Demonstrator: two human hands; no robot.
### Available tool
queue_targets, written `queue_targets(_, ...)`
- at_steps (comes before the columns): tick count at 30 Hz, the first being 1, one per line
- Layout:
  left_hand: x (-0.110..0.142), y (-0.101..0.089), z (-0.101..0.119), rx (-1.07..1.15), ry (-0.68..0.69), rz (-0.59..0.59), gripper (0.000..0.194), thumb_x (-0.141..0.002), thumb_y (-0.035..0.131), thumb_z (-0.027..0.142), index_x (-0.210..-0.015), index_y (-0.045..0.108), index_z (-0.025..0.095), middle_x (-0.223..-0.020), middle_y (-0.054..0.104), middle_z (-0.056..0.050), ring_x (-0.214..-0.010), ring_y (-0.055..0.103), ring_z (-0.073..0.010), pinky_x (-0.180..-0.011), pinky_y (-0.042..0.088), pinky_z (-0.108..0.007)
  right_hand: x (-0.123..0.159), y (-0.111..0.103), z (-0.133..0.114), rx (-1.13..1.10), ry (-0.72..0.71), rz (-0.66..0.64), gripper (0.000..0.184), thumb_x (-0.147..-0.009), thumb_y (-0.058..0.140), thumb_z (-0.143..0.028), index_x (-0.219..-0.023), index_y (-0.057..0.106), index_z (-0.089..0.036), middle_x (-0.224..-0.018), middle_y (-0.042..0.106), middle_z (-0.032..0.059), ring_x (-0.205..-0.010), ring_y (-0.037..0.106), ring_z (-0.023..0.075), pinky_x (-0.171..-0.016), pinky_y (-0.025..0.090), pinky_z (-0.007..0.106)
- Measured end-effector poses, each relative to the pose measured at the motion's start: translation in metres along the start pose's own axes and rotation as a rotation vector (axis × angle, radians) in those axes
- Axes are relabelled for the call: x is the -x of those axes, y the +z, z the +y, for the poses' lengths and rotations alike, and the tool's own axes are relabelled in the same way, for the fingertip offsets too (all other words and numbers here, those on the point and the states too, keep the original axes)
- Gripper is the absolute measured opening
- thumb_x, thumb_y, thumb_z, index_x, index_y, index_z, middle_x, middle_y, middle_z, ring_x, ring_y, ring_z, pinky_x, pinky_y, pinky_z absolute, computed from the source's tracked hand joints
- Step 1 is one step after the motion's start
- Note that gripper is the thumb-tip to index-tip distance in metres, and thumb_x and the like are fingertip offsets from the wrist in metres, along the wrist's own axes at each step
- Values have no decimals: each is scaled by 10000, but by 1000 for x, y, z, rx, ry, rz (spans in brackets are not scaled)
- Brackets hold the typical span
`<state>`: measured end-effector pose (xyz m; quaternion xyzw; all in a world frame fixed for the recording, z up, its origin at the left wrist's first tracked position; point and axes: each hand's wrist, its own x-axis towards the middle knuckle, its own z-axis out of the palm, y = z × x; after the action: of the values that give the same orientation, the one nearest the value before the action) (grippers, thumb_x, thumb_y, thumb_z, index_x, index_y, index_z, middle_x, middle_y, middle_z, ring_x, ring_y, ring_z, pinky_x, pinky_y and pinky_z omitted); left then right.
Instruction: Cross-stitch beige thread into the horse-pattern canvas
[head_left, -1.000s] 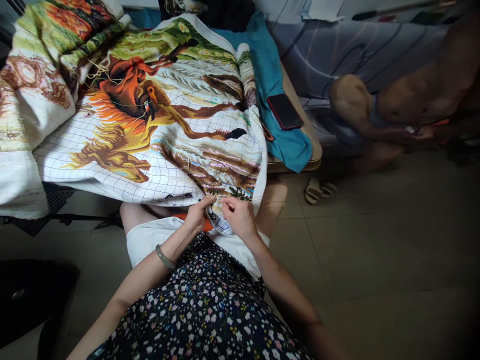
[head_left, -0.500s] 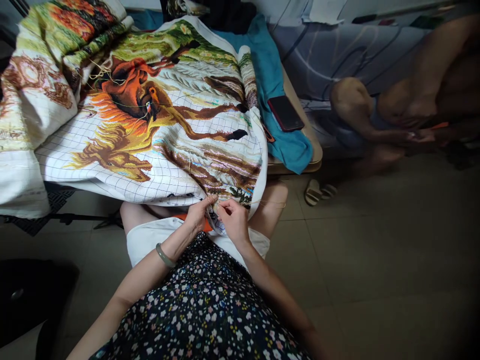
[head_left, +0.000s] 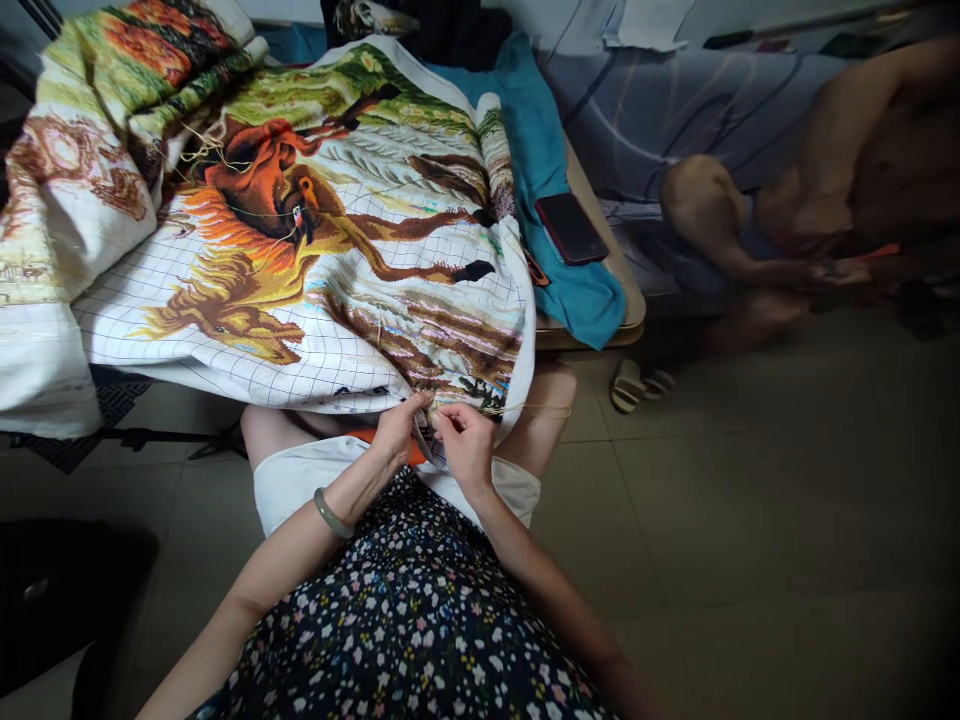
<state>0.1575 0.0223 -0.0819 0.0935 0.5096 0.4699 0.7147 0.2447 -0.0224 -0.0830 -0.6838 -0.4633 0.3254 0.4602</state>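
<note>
The gridded white cloth [head_left: 330, 280] bears an orange-brown horse [head_left: 247, 325]; the dress [head_left: 397, 620] is dark, flowered.

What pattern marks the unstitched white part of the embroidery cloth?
Embroidery cloth: dark grid lines, head view.

X-stitch canvas [head_left: 337, 240] on tbl [head_left: 634, 322]; towel [head_left: 592, 318] R of it, smartphone [head_left: 571, 228] on towel. Sandals [head_left: 627, 386] on flr [head_left: 720, 500], nr tbl's R corner.

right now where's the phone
In the head view, the phone lies right of centre in the upper half, on the blue towel, just right of the stitched cloth and its rolled edge.
</note>
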Motion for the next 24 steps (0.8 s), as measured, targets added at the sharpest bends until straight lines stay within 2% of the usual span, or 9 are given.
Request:
queue_targets(4,4,3,2,-3,-15,11,182,-483,759,223,-542,605,145,-540,577,6,-508,493,-96,-551,364,-259,0,2,1,-27,-1,18,136,-752,543,-272,-727,619,-162,-650,620,16,-550,567,132,-577,489,252)
queue_targets(8,6,4,3,-12,-27,9,192,-484,761,232,-522,592,149,-511,561,8,-479,477,-96,-533,361,-263,-1,3,-1,-109,69,13,146,-748,554,-288,-732,603,-151,-621,613,17,-491,568,125,-516,489,243)
queue_targets(11,6,2,2,5,-43,-43,195,-496,765,243,-538,602,144,-522,571,2,-481,482,-98,-522,362,-259,-4,3,-5,-171,113,60,183,-735,583,-312,-820,564,-151,-620,612,2,-475,577,124,-482,488,231)
queue_targets(14,4,-2,0,35,-47,-130,211,-510,775,273,-577,626,139,-561,599,-5,-504,502,-101,-540,384,-254,-9,1,-11,-147,53,7,247,-769,555,-304,-973,547,-165,-684,632,5,-514,597,124,-512,502,232)
queue_targets(17,2,-5,-2,43,-22,-147,221,-498,790,267,-616,655,138,-611,634,-14,-560,545,-113,-621,424,-255,-15,-3,-18,-9,-47,-97,194,-832,472,-292,-962,567,-183,-699,631,10,-565,612,127,-571,502,238)
queue_targets(20,0,-6,-3,22,-10,-151,243,-485,801,266,-639,668,132,-691,672,-42,-650,594,-144,-711,442,-273,-23,-14,-22,90,-71,-152,162,-847,455,-297,-860,576,-190,-662,614,5,-545,603,127,-555,481,234)
queue_targets(24,-4,-7,-5,29,13,-30,300,-450,819,236,-683,673,117,-758,689,-65,-741,620,-170,-794,440,-295,-38,-46,-26,89,-65,-141,159,-832,506,-319,-862,593,-189,-662,607,3,-556,598,126,-537,469,227)
